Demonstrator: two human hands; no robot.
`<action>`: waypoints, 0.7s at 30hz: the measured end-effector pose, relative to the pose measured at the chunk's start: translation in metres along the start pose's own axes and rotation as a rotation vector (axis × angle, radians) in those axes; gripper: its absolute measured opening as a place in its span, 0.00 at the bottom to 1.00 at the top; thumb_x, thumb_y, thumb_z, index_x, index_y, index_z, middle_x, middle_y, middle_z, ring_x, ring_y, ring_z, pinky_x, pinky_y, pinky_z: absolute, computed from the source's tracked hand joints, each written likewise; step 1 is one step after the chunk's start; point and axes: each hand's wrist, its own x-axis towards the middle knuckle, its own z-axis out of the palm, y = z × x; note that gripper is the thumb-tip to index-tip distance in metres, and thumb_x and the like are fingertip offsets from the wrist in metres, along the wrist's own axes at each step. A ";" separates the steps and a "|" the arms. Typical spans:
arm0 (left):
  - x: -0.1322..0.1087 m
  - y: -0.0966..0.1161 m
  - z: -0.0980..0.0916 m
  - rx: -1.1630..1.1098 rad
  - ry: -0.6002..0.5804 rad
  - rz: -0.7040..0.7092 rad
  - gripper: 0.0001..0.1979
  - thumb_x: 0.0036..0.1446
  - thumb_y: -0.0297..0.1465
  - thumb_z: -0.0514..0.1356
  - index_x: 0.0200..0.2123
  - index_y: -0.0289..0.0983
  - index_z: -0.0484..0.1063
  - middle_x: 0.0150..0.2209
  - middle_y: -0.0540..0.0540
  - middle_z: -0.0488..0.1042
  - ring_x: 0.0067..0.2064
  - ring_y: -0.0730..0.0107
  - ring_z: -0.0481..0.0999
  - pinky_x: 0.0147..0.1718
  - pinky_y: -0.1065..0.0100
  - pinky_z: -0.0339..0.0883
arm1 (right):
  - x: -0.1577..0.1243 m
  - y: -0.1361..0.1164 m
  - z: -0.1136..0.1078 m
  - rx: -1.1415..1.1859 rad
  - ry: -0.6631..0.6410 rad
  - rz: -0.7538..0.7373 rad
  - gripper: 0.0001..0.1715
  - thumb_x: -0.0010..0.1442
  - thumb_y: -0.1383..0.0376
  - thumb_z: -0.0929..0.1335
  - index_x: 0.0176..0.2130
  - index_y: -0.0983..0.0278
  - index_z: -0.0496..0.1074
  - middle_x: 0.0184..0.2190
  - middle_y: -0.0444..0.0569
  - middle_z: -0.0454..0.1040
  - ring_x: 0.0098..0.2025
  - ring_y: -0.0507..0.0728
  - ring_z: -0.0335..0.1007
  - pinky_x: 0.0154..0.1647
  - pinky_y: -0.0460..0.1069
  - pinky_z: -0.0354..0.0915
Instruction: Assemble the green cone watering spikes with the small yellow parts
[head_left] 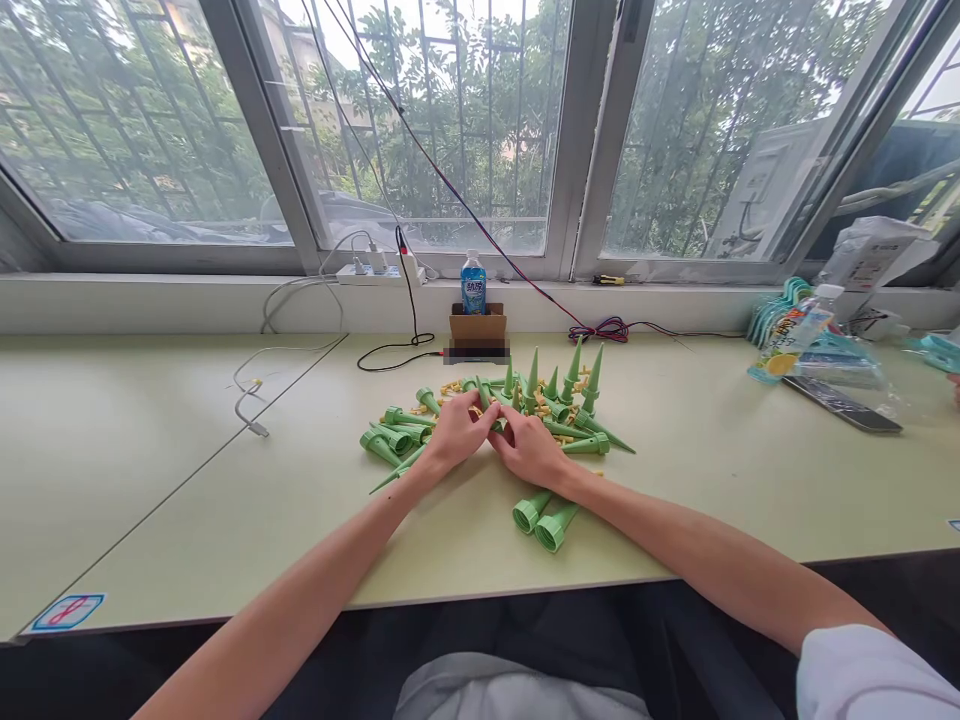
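Note:
My left hand (457, 432) and my right hand (531, 450) meet at the near side of a pile of green plastic plant-watering spikes. The fingertips of both hands close together on one green watering spike (482, 392), its tip pointing up; the fingers cover much of it. Around them lie more cone-shaped spikes with ribbed, threaded caps, such as a loose spike (390, 438) at the left. Several upright spikes (592, 382) stand at the right of the pile. Small yellow plastic pieces (452, 386) are scattered among them. Two spikes (551, 530) lie near my right wrist, open ends facing me.
A small cardboard box (478, 328) stands behind the pile, with a blue-labelled bottle (473, 285) by it. Cables (397, 350) run over the table (300, 520). At the right are a phone (844, 405), a drink bottle (799, 335) and teal hangers (780, 310).

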 end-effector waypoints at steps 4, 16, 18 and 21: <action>0.001 -0.002 0.002 0.035 -0.009 0.026 0.11 0.56 0.38 0.57 0.27 0.36 0.70 0.26 0.49 0.71 0.26 0.71 0.68 0.27 0.69 0.62 | 0.001 0.002 0.001 -0.016 0.013 0.001 0.12 0.64 0.63 0.64 0.46 0.65 0.69 0.24 0.45 0.74 0.25 0.54 0.68 0.30 0.45 0.59; -0.001 0.003 -0.001 0.054 -0.024 0.034 0.11 0.56 0.37 0.56 0.26 0.37 0.69 0.25 0.49 0.70 0.26 0.71 0.67 0.28 0.67 0.60 | 0.001 0.003 0.001 -0.016 0.011 -0.003 0.09 0.64 0.64 0.64 0.43 0.65 0.70 0.25 0.46 0.74 0.25 0.53 0.68 0.30 0.45 0.59; -0.001 0.003 -0.001 0.066 -0.022 0.041 0.11 0.56 0.37 0.56 0.26 0.37 0.69 0.24 0.49 0.70 0.26 0.71 0.66 0.28 0.67 0.60 | 0.001 0.003 0.001 -0.015 0.009 -0.005 0.09 0.64 0.64 0.63 0.43 0.65 0.69 0.25 0.46 0.74 0.25 0.53 0.68 0.30 0.45 0.59; -0.001 0.002 -0.001 0.079 -0.018 0.050 0.11 0.56 0.36 0.56 0.25 0.37 0.69 0.24 0.50 0.70 0.25 0.71 0.66 0.27 0.68 0.60 | 0.002 0.004 0.001 -0.019 0.006 -0.005 0.08 0.64 0.64 0.63 0.41 0.65 0.69 0.24 0.46 0.74 0.25 0.53 0.68 0.29 0.45 0.59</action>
